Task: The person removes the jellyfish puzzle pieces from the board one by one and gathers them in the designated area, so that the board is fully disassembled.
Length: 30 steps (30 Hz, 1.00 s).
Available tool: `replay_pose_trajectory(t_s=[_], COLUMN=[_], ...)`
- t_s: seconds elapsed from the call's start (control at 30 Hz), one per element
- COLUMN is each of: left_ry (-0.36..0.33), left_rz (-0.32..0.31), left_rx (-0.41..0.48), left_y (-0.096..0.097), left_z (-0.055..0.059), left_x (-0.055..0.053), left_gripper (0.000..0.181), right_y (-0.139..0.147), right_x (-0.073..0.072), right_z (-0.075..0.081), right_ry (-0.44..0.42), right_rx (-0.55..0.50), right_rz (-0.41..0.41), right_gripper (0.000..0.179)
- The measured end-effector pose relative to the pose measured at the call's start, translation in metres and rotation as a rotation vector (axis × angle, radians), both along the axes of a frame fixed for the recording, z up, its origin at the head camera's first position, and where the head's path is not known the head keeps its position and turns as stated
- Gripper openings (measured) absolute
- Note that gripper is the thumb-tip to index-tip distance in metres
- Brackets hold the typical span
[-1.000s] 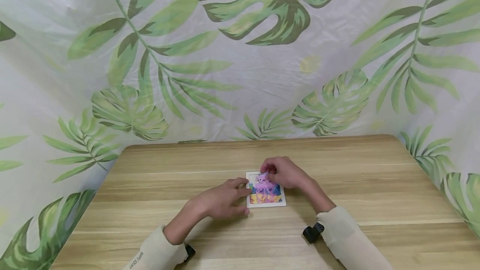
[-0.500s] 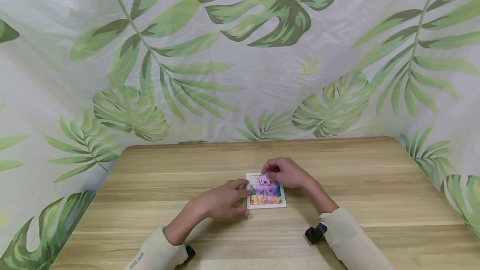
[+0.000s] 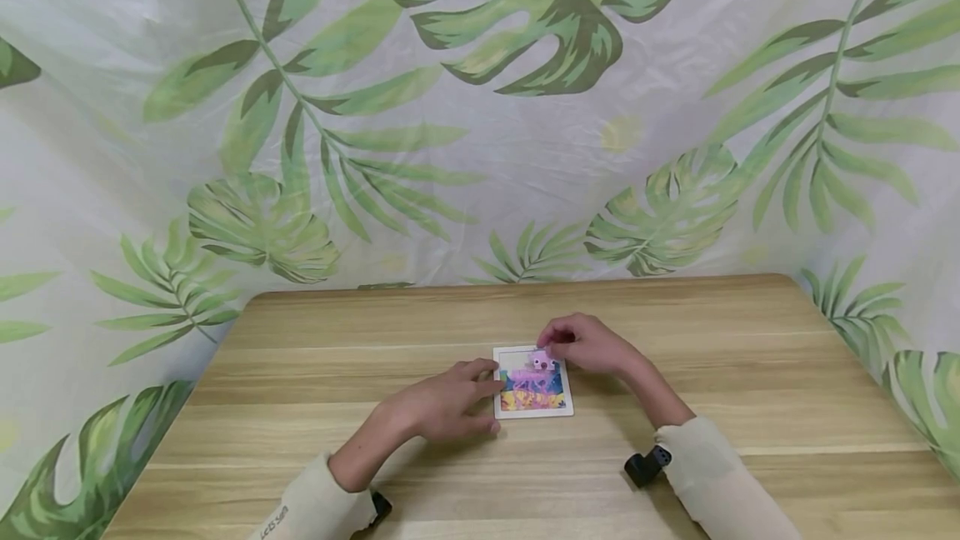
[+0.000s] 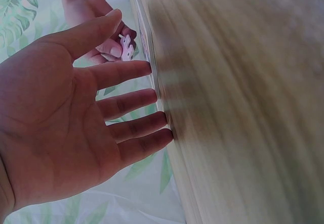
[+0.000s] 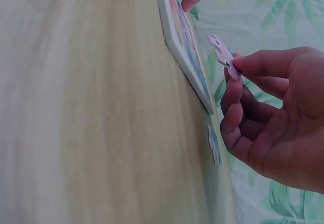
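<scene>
Lettered in small dark characters on left sleeve (image 3: 318, 500), running slantwise upward in head view: seems to read "Lets", then short second word, too blurred to make out.

Dim, soft-focus wrist views

The right hand (image 3: 591, 345) pinches a pink puzzle piece (image 3: 543, 362) over a square, white-framed picture puzzle (image 3: 534, 415). The left hand (image 3: 448, 402) touches its left edge

Light wood-grain tbl (image 3: 300, 390), white-framed puzzle (image 3: 534, 397) flat on top, loose pc (image 5: 214, 145) nr it
</scene>
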<state>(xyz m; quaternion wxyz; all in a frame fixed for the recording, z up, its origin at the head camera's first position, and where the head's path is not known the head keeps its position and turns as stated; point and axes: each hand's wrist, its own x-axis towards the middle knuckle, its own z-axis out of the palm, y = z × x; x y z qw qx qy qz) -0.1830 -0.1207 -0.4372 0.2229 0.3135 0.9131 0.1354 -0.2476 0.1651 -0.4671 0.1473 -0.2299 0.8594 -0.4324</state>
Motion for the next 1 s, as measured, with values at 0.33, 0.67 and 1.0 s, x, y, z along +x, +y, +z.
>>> replay_pose_trajectory(t_s=[0.33, 0.67, 1.0], left_ry=[0.006, 0.011, 0.004], left_rz=[-0.003, -0.005, -0.003], left_rx=[-0.008, -0.023, -0.024], left_y=[-0.001, 0.001, 0.000], left_z=[-0.001, -0.003, -0.001], left_x=[0.000, 0.000, 0.002], left_gripper=[0.063, 0.063, 0.063], right_y=[0.020, 0.039, 0.062], right_x=[0.003, 0.004, 0.004], right_z=[-0.003, -0.005, -0.004], right_ry=[-0.025, -0.025, -0.008], right_rx=[-0.007, 0.000, 0.026], right_rz=[0.019, -0.006, -0.047], right_gripper=[0.013, 0.014, 0.015])
